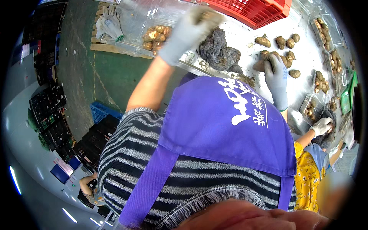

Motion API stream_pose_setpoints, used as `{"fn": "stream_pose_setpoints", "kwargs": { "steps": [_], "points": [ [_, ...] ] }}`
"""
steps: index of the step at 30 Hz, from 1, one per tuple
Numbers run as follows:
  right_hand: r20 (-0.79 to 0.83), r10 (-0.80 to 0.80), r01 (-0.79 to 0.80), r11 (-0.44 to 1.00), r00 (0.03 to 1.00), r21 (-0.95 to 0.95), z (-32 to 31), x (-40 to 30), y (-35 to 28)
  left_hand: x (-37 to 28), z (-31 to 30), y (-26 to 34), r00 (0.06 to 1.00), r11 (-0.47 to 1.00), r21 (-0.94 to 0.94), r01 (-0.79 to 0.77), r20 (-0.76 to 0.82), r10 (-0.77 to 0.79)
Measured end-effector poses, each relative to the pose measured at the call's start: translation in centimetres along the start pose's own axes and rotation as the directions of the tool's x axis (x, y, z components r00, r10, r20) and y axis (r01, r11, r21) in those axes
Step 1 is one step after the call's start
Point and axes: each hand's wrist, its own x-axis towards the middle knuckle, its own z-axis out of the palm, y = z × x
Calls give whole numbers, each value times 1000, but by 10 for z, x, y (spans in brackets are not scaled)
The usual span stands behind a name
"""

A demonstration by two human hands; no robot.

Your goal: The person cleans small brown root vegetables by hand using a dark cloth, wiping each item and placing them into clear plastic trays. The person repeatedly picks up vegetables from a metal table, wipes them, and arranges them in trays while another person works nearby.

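Observation:
My left hand point(194, 31), in a grey-white glove, is blurred by motion over the table's near edge. Its soiled fingers are smeared, so whether it holds anything is unclear. Below and right of it lies a crumpled dark grey cloth point(220, 51). To its left, a clear plastic clamshell box holds several trimmed taro-like tubers point(156, 36). My right hand point(276, 69), gloved in grey, bends down at a cluster of brown tubers point(289, 57). A flat brown object point(259, 66) juts out beside its thumb, apparently gripped; the fingers partly cover it and the cluster.
A red plastic crate point(253, 11) stands at the back. Filled clear boxes point(322, 34) line the right side, near a green tray point(348, 93). A co-worker's gloved hand point(322, 126) works there. White gloves point(109, 24) lie at left. Black crates point(96, 141) stand behind.

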Motion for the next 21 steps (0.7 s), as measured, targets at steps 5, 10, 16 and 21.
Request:
{"fn": "stream_pose_setpoints", "kwargs": {
  "steps": [5, 10, 16, 21],
  "points": [
    [-27, -110, 106, 989, 994, -98, -2, -3, -4, -26, -102, -28, 962, 949, 314, 26, -267, 62],
    [-112, -21, 12, 997, 993, -81, -2, -6, 8, -60, -151, -49, 946, 897, 402, 186, -321, -53],
    [-76, -33, 24, 993, 997, -115, -3, -7, 2, -84, -136, -61, 961, 918, 295, 266, -161, -227],
    [-48, 22, -29, 987, 999, -159, -7, -8, 6, -91, -143, -74, 938, 944, 236, 231, -312, -152]
  ]
}}
